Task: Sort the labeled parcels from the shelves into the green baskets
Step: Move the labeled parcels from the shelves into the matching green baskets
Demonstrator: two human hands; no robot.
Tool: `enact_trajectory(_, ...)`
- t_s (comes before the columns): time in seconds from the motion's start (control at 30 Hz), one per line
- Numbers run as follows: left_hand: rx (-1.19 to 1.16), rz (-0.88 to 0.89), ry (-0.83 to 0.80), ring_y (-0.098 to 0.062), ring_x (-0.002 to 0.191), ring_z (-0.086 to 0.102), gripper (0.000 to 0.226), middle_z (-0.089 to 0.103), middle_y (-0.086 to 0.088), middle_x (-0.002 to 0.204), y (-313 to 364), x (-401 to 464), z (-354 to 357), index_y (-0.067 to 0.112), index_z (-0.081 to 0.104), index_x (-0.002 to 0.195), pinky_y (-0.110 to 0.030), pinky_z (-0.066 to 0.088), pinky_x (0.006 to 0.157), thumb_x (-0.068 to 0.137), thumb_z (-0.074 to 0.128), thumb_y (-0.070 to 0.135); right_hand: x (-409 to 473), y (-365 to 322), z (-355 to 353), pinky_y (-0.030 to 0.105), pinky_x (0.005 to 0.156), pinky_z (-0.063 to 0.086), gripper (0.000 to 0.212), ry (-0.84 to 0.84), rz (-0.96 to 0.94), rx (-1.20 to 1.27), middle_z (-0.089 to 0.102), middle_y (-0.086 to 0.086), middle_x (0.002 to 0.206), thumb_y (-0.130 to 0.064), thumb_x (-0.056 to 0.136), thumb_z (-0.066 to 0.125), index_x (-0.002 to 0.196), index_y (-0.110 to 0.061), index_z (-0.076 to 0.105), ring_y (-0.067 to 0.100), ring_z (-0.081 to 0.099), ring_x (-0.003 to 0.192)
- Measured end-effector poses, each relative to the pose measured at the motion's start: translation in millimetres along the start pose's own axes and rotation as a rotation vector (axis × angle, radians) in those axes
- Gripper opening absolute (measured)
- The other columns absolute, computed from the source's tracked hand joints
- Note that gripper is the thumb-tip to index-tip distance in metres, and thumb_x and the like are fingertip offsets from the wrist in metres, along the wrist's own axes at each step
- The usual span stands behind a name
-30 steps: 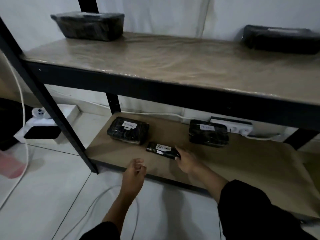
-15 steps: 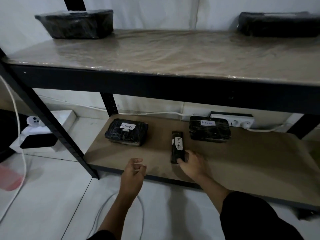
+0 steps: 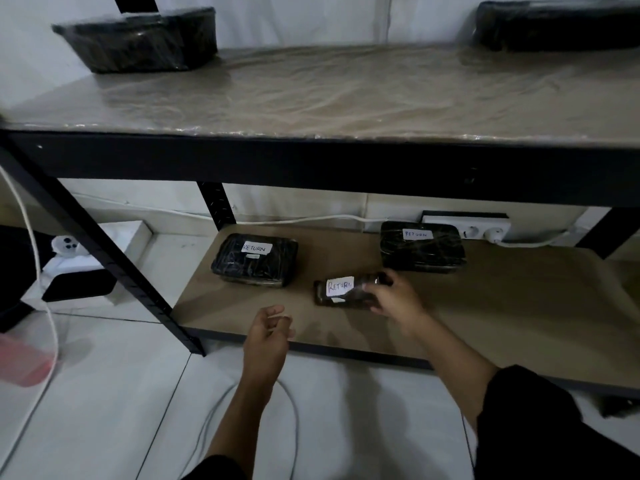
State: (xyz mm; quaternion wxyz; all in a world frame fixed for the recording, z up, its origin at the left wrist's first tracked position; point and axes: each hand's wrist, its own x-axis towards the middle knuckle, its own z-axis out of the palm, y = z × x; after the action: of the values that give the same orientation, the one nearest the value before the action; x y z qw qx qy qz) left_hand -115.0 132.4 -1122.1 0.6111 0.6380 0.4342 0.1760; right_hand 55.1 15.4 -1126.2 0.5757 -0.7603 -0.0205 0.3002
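Note:
On the lower shelf [image 3: 502, 306] lie three black wrapped parcels with white "RETURN" labels. My right hand [image 3: 394, 301] grips the right end of the slim parcel [image 3: 341, 292], which lies crosswise near the shelf's front. A boxy parcel [image 3: 254, 259] sits to its left, another boxy parcel [image 3: 420, 245] behind my right hand. My left hand [image 3: 268, 336] hovers at the shelf's front edge, fingers loosely curled, holding nothing. Two more black parcels, one at the left [image 3: 138, 38] and one at the right [image 3: 557, 26], rest on the upper shelf [image 3: 329, 91]. No green basket is in view.
A white power strip [image 3: 481, 230] lies at the back of the lower shelf. A black diagonal shelf post [image 3: 104, 258] stands at the left. White cables [image 3: 31, 237] trail over the tiled floor. A white-and-black device [image 3: 76, 271] and a red object [image 3: 24, 362] sit at the left.
The slim parcel turned under my right hand: crosswise, then pointing away, now crosswise again with my fingers wrapped round its right end. My left hand stayed nearly still.

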Motion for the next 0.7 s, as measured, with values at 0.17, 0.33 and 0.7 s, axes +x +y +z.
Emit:
enact_trajectory(0.17,-0.279,-0.135,-0.188,-0.016,0.091,0.063,0.026,0.064,0.0,0.108,22,-13,18,0.023,0.056,0.11,-0.037,0.048,0.087,0.094,0.045,0.039,-46,-44,-39,0.025,0.055,0.042,0.005,-0.183,0.048,0.368,0.063,0.012,0.085,-0.014,0.092,0.054,0.092,-0.01,0.058,0.017,0.055,0.062)
enact_trajectory(0.33,-0.432,-0.026,-0.302,-0.012,0.072,0.07,0.024,0.071,-0.01,0.1,41,-23,36,0.012,0.063,0.105,-0.02,0.052,0.057,0.09,0.052,0.027,-66,-48,-58,0.025,0.053,0.036,0.018,-0.226,0.025,0.336,0.063,0.01,0.084,-0.019,0.094,0.051,0.102,-0.005,0.057,0.015,0.053,0.057)
enact_trajectory(0.7,-0.282,-0.223,-0.232,-0.017,0.078,0.058,0.026,0.066,-0.01,0.091,117,-90,20,0.013,0.063,0.089,-0.027,0.044,0.063,0.096,0.038,0.016,-155,-92,-97,0.017,0.041,0.031,0.016,-0.239,0.117,0.172,0.07,0.003,0.083,-0.022,0.09,0.061,0.102,-0.012,0.062,0.011,0.058,0.052)
